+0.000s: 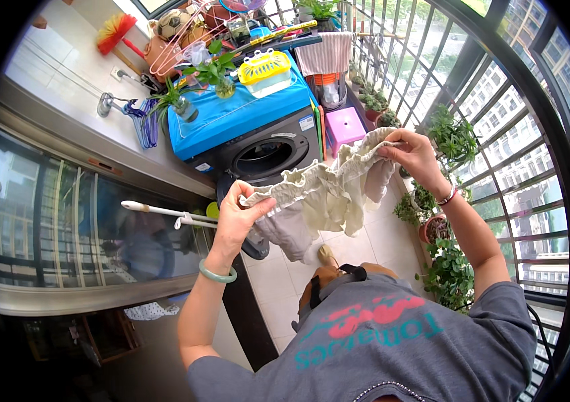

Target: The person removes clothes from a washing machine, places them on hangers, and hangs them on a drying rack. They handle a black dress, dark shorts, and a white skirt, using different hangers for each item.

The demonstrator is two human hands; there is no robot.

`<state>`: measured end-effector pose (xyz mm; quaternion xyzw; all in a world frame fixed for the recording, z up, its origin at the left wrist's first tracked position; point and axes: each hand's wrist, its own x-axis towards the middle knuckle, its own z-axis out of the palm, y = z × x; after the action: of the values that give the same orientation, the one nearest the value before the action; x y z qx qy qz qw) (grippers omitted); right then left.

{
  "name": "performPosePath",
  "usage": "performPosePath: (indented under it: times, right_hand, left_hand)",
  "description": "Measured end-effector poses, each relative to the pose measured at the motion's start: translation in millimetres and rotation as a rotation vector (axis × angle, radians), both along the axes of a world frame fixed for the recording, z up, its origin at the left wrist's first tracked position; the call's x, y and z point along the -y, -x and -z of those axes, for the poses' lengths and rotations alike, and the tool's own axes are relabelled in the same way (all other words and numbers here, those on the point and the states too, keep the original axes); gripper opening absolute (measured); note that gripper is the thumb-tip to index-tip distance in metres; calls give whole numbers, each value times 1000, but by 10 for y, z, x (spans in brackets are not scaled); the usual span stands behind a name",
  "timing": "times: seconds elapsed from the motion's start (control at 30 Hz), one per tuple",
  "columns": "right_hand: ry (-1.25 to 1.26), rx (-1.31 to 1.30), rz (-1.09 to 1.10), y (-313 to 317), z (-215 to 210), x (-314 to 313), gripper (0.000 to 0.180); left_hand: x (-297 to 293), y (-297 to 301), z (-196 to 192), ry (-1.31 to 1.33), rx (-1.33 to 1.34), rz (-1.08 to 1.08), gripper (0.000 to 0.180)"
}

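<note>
A pale cream garment with a gathered elastic waistband, apparently pants or shorts (328,194), hangs stretched between my two hands in front of my body. My left hand (237,218) pinches one end of the waistband between thumb and fingers. At the other end, higher and farther right, my right hand (414,157) grips the same band. Creased fabric drops below in loose folds, some of it greyish. Beyond the garment stands a dark front-loading washing machine (306,142), its round opening facing me.
A blue cover (194,137) on the washer bears potted plants and a yellow basket (263,70). Purple hangers (143,124) hang at the left wall; a white pole (157,209) juts out below. A pink stool (344,130), plants (449,268) and window bars line the right.
</note>
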<state>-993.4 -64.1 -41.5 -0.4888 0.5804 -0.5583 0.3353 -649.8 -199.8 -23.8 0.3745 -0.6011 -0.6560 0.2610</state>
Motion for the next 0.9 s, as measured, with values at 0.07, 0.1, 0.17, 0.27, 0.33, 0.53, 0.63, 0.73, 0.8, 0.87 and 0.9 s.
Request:
performPosePath:
  times: [0.07, 0.1, 0.17, 0.27, 0.33, 0.53, 0.63, 0.73, 0.8, 0.87, 0.9]
  right_hand:
    - [-21, 36, 62, -20, 28, 35, 15]
    - [-36, 51, 101, 1, 55, 71, 16]
    - [-68, 87, 176, 68, 141, 134, 17]
    - [-60, 147, 194, 229, 321, 166, 19]
    - [-91, 166, 171, 317, 379, 213, 23]
    - [-205, 205, 160, 562, 454, 450, 44]
    - [-374, 248, -128, 951, 610, 710, 52]
    - [-507, 292, -540, 1404, 830, 1034, 48]
    - [-560, 436, -509, 1687, 924, 1325, 48]
    - [-494, 375, -182, 1971, 1260, 1748, 45]
    - [-455, 380, -68, 2128, 1383, 1993, 40]
  left_hand:
    - [53, 178, -29, -70, -128, -39, 23]
    - [101, 206, -55, -124, -117, 22, 24]
    - [263, 300, -30, -153, -90, 80, 28]
    - [422, 460, 13, -109, -40, 127, 25]
    - [536, 609, -4, -74, -10, 156, 23]
    - [831, 1177, 103, -162, -200, 130, 15]
    - [904, 1507, 216, -308, -211, 171, 13]
    - [984, 1854, 332, -274, -198, 152, 12]
    - [1056, 2091, 313, -267, -151, 164, 13]
    - [1144, 2352, 339, -273, -107, 192, 15]
    - [1181, 2474, 372, -295, -84, 207, 15]
